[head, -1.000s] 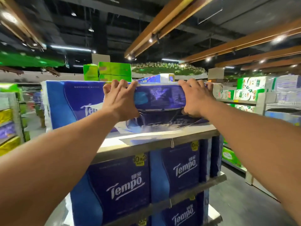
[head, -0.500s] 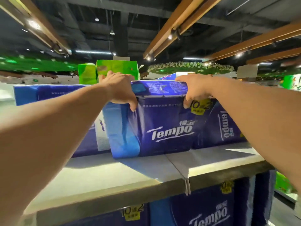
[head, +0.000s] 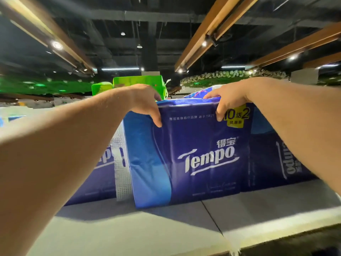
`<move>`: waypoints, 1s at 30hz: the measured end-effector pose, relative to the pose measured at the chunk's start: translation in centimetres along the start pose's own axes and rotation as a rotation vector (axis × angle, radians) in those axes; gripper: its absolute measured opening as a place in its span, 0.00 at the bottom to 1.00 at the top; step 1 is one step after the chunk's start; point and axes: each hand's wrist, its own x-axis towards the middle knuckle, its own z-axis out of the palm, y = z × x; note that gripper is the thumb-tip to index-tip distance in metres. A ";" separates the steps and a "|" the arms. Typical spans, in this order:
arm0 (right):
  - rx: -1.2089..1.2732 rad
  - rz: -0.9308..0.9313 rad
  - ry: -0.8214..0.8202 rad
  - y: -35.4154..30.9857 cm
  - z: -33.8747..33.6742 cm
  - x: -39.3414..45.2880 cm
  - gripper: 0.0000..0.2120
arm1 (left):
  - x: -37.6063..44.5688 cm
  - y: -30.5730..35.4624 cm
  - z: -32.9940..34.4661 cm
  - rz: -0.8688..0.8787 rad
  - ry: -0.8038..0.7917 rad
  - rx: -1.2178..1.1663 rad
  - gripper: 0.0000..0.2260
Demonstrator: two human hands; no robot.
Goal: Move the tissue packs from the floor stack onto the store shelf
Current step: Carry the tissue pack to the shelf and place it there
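A blue Tempo tissue pack stands upright on the top shelf board, its logo facing me. My left hand grips its top left corner, thumb down the front face. My right hand grips the top right corner beside the yellow sticker, thumb also on the front. More blue Tempo packs stand on the same shelf: one behind on the left and one on the right, turned sideways. The floor stack is out of view.
Green packs sit behind the blue ones on the shelf top. A seam splits the pale shelf board in front of the held pack. The shelf's front edge runs along the lower right. Ceiling beams and lights hang overhead.
The pack went from lying tilted in my hands at the shelf edge to standing upright on the shelf. Both hands kept their hold on its top corners, and my view moved closer.
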 end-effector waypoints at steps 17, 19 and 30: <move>-0.185 0.067 0.138 0.4 3.4 4.7 0.47 | 0.8 -3.7 5.0 -0.063 0.185 0.121 0.42; -0.350 0.019 0.305 -0.6 4.6 3.9 0.46 | -0.6 -4.8 5.2 -0.094 0.245 0.108 0.45; -0.147 -0.417 0.401 -19.7 10.5 -4.3 0.40 | -16.1 -14.1 1.4 -0.298 0.180 0.286 0.39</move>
